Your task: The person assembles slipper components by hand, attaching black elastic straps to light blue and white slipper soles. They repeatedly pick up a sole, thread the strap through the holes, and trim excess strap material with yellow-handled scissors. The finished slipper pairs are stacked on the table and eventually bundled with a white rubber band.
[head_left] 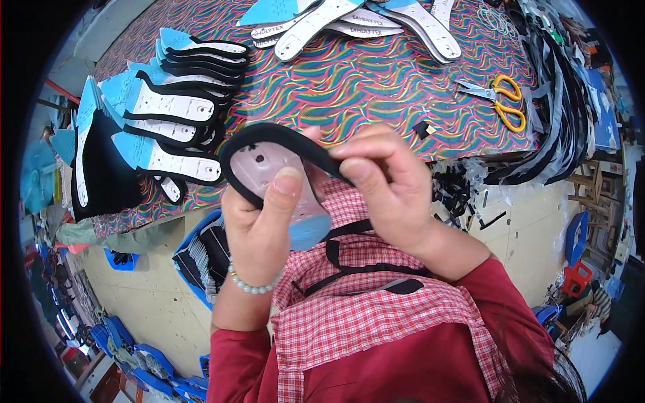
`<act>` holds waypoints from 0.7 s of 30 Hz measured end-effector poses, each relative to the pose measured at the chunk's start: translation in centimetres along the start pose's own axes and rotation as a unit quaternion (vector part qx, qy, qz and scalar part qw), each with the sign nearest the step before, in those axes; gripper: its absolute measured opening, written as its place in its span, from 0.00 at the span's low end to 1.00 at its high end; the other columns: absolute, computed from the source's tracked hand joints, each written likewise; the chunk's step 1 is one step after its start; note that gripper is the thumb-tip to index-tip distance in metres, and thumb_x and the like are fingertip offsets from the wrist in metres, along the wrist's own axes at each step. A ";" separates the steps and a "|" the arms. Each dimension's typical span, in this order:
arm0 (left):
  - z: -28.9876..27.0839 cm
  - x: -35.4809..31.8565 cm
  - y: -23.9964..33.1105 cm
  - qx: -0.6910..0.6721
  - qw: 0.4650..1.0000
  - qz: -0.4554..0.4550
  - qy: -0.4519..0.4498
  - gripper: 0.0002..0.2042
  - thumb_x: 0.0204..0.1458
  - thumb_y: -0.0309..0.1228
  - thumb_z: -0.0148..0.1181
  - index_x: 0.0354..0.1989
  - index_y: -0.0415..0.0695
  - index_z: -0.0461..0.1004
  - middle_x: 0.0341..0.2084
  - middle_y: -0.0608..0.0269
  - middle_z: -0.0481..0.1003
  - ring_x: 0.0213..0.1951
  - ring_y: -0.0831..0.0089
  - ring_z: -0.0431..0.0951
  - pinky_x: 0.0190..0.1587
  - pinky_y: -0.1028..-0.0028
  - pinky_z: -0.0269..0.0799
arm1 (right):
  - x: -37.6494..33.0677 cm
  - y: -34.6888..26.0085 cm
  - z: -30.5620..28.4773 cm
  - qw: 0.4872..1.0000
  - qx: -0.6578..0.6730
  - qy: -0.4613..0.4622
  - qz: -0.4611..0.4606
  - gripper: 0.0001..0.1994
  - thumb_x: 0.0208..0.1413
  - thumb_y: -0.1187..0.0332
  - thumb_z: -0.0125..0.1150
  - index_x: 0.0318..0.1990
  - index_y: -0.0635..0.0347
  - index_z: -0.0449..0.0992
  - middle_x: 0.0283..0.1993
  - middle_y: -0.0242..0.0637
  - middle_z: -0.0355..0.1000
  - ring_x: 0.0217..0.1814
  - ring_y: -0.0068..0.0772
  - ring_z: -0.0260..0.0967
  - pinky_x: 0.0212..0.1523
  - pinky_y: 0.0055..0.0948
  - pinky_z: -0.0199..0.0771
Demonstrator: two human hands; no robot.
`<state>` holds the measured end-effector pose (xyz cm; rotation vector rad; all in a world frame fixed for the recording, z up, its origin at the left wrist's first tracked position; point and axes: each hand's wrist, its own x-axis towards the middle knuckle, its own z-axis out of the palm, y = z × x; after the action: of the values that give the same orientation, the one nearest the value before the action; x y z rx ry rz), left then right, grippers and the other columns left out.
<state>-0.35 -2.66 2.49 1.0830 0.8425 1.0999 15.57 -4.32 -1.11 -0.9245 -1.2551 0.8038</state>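
Note:
In front of my chest, my left hand [259,215] grips a curved pinkish-white panel [272,164] with a blue end, its thumb pressed on the inner face. Black edging strip [269,133] runs around the panel's rounded top rim. My right hand [386,178] is closed, thumb and fingers pinching the strip on the right side. Part of the panel's right edge and the fingers behind it are hidden. At the left of the table lie stacked black-edged panels [171,104], blue at one end. Panels without black edging [319,30] are piled at the far side.
The table [322,87] has a wavy multicoloured cover. Yellow-handled scissors [500,97] lie at its right, near a small black scrap [423,129]. Long black strips [554,121] hang over the right edge. Blue bins [201,248] stand on the floor below.

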 end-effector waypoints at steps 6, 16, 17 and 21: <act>0.7 1.1 -1.4 0.013 0.997 0.054 0.053 0.17 0.57 0.35 0.60 0.48 0.34 0.73 0.48 0.55 0.75 0.45 0.75 0.74 0.47 0.75 0.70 | 0.4 -0.1 1.7 0.999 -0.019 -0.032 0.038 0.06 0.51 0.74 0.65 0.36 0.62 0.76 0.35 0.38 0.71 0.39 0.33 0.70 0.38 0.27 0.70; 0.1 0.9 -1.7 -0.181 0.982 0.049 0.014 0.20 0.58 0.47 0.55 0.37 0.38 0.73 0.27 0.61 0.72 0.29 0.70 0.74 0.35 0.68 0.71 | -1.5 -0.8 -0.6 0.975 -0.177 -0.138 0.003 0.11 0.46 0.67 0.70 0.33 0.61 0.76 0.33 0.39 0.70 0.38 0.37 0.71 0.38 0.31 0.73; 0.2 0.9 -1.7 -0.202 0.978 0.055 0.007 0.20 0.58 0.48 0.54 0.37 0.39 0.72 0.27 0.61 0.72 0.29 0.69 0.74 0.34 0.68 0.71 | -1.4 -1.3 -0.6 0.974 -0.176 -0.141 -0.004 0.10 0.48 0.67 0.69 0.32 0.62 0.75 0.32 0.40 0.70 0.38 0.39 0.71 0.36 0.31 0.72; 0.9 0.6 -1.8 -0.010 0.986 0.141 -0.091 0.16 0.60 0.42 0.54 0.40 0.39 0.75 0.41 0.51 0.74 0.43 0.63 0.74 0.48 0.63 0.69 | 0.0 -1.8 -1.2 0.985 -0.098 -0.144 -0.010 0.07 0.54 0.69 0.63 0.35 0.64 0.75 0.33 0.41 0.70 0.35 0.39 0.70 0.36 0.31 0.70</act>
<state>1.09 -2.48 1.03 1.2929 0.5423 1.2180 16.74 -5.23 0.41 -0.9733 -1.6162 0.8290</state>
